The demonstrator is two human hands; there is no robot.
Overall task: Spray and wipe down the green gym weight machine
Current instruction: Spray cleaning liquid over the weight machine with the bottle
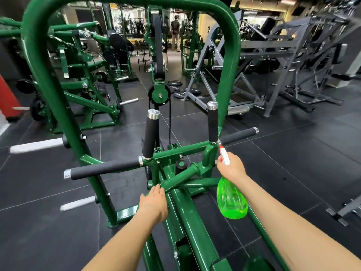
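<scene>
The green weight machine [181, 208] is seen from above and behind, its sloping central beam running from the lower middle of the view up toward a cluster of four black foam handles [105, 169], two upright and two pointing out to the sides, all framed by a tall arched green tube [42, 79]. A belt and pulley [159, 94] are hung beyond the handles. A translucent green spray bottle [231, 200] with a white and red nozzle head is gripped at its neck by the right hand [231, 169], whose fingers are curled round the trigger; the bottle's body hangs below the hand, to the right of the beam, and the nozzle is pointed up toward the joint under the right upright handle, which lies just beyond it. The left hand [154, 202] is laid on the crossing green tubes at the top of the beam, fingers extended and close together, with nothing held; whether a cloth lies beneath it cannot be told. The machine is stood on dark rubber floor tiles [293, 173]. Further green machines [84, 71] are placed to the left, grey machines [273, 65] to the right, with black weight plates [175, 89] lying on the floor between them. A person [175, 32] is seen standing far back in the aisle.
</scene>
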